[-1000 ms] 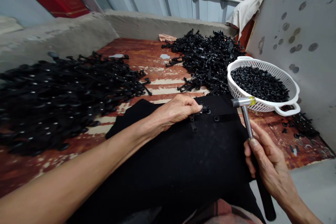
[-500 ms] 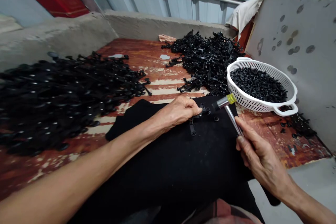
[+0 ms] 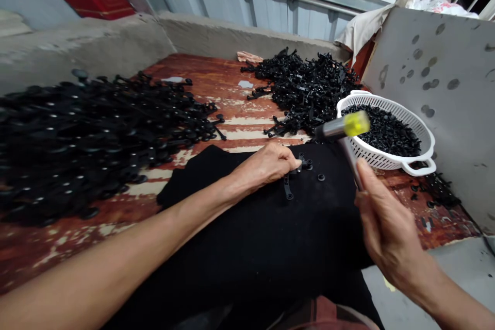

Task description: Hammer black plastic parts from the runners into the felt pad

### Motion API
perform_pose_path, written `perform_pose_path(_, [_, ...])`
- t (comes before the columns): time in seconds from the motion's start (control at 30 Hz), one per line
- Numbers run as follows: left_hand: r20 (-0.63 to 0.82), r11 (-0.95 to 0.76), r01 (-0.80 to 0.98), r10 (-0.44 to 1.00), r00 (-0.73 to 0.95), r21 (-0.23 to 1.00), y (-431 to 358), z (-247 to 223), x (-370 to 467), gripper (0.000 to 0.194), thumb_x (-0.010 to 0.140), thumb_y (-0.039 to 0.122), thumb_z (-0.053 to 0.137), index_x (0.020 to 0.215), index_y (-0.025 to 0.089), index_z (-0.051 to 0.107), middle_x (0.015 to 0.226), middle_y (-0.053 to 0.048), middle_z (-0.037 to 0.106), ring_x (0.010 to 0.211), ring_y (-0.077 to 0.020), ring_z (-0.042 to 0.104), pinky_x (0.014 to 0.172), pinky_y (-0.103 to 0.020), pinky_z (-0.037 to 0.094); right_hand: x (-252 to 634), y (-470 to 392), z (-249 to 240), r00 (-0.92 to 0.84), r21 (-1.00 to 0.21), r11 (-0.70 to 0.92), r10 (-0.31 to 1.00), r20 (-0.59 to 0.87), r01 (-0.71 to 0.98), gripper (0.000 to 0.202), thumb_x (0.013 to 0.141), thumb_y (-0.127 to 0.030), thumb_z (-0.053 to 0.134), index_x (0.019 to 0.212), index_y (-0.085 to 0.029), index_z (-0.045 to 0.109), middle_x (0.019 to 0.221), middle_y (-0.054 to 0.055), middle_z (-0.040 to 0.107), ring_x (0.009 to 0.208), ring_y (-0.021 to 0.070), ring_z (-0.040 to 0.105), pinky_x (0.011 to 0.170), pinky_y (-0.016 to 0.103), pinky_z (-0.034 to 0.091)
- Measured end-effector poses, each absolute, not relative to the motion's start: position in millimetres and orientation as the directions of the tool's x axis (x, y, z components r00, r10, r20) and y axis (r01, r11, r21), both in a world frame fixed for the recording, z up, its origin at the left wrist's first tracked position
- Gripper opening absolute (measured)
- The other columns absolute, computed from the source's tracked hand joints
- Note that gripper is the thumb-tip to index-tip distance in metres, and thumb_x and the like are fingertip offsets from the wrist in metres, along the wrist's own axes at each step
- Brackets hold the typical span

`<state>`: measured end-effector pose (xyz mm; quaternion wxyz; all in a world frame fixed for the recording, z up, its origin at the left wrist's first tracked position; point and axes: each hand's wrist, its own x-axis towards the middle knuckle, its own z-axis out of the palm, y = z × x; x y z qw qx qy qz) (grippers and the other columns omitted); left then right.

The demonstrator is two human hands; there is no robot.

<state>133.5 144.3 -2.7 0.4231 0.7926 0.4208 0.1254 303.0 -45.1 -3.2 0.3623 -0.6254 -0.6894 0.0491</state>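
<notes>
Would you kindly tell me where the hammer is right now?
In the head view, the hammer is right of centre, held up in the right hand, its yellow end overlapping the left side of the basket.

Left hand (image 3: pixel 270 161): fingers pinching a small black plastic bracket (image 3: pixel 288 188), narrow arms projecting, on a black cloth (image 3: pixel 247 227).
Right hand (image 3: pixel 390 227): fingers wrapped around a metal-shafted hammer (image 3: pixel 351 162).
Hammer head (image 3: pixel 334 129): silver barrel, dark face left, translucent yellow face right; blurred; apart from the bracket.
Loose part: small black round disc (image 3: pixel 320 178) on the cloth, right of the bracket.
Container: white slotted plastic basket (image 3: pixel 373 156) holding small black parts (image 3: pixel 390 131).
Heaps: long black plastic parts (image 3: pixel 77 139) at left; second black plastic pile (image 3: pixel 309 85) at rear, beside the basket.
Surface: reddish-brown desk (image 3: pixel 216 75) with worn pale streaks.
</notes>
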Motion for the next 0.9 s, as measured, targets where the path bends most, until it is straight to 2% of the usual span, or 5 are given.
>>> perform_pose_path(0.17, [-0.131, -0.335, 0.614, 0.798, 0.588, 0.714, 139, 2, 136, 0.031, 0.075, 0.043, 0.053, 0.057, 0.018, 0.054, 0.051, 0.002, 0.044, 0.047, -0.0106, 0.037, 0.045, -0.025, 0.022, 306, -38, 0, 0.114, -0.623, 0.066, 0.963, 0.244, 0.78, 0.05, 0.093, -0.014, 0.042, 0.142, -0.016, 0.049, 0.098, 0.012, 0.071, 0.083, 0.0244, 0.069, 0.077, 0.041, 0.057])
perform_pose_path(0.33, [-0.071, -0.365, 0.614, 0.82, 0.568, 0.7, 119, 15, 114, 0.025, 0.083, 0.04, 0.046, 0.093, 0.02, 0.057, 0.076, -0.001, 0.057, 0.068, -0.0181, 0.054, 0.057, -0.028, 0.043, 291, -62, -5, 0.409, -0.973, -0.051, 0.911, 0.047, 0.224, 0.043, 0.099, -0.036, 0.045, 0.141, -0.029, 0.045, 0.073, -0.004, 0.055, 0.042, 0.0078, 0.045, 0.037, 0.02, 0.04])
perform_pose_path(0.57, [0.236, -0.863, 0.423, 0.488, 0.84, 0.275, 108, 16, 92, 0.04, 0.084, 0.018, 0.046, 0.123, 0.025, 0.055, 0.128, -0.011, 0.05, 0.119, -0.0271, 0.046, 0.1, -0.045, 0.041, 285, -74, -25, 0.443, -0.996, -0.082, 0.894, -0.064, 0.021, 0.046, 0.095, -0.047, 0.052, 0.139, -0.032, 0.046, 0.072, -0.006, 0.053, 0.04, 0.0049, 0.044, 0.035, 0.017, 0.038])
perform_pose_path(0.7, [0.178, -0.966, 0.259, 0.254, 0.951, -0.01, 121, 13, 108, 0.035, 0.086, 0.011, 0.05, 0.116, 0.025, 0.062, 0.143, -0.012, 0.042, 0.134, -0.0338, 0.031, 0.105, -0.054, 0.033, 284, -72, -24, 0.446, -0.997, -0.072, 0.893, -0.057, 0.018, 0.047, 0.094, -0.049, 0.052, 0.138, -0.031, 0.047, 0.071, -0.007, 0.053, 0.039, 0.0047, 0.043, 0.035, 0.016, 0.038])
perform_pose_path(0.9, [0.122, -0.978, 0.208, 0.203, 0.972, -0.029, 132, 20, 122, 0.023, 0.094, 0.013, 0.042, 0.096, 0.017, 0.064, 0.128, -0.011, 0.058, 0.129, -0.0311, 0.036, 0.104, -0.049, 0.03, 285, -72, -24, 0.468, -0.994, -0.079, 0.877, -0.108, -0.082, 0.052, 0.092, -0.05, 0.055, 0.139, -0.029, 0.045, 0.07, -0.007, 0.053, 0.037, 0.004, 0.042, 0.033, 0.015, 0.037])
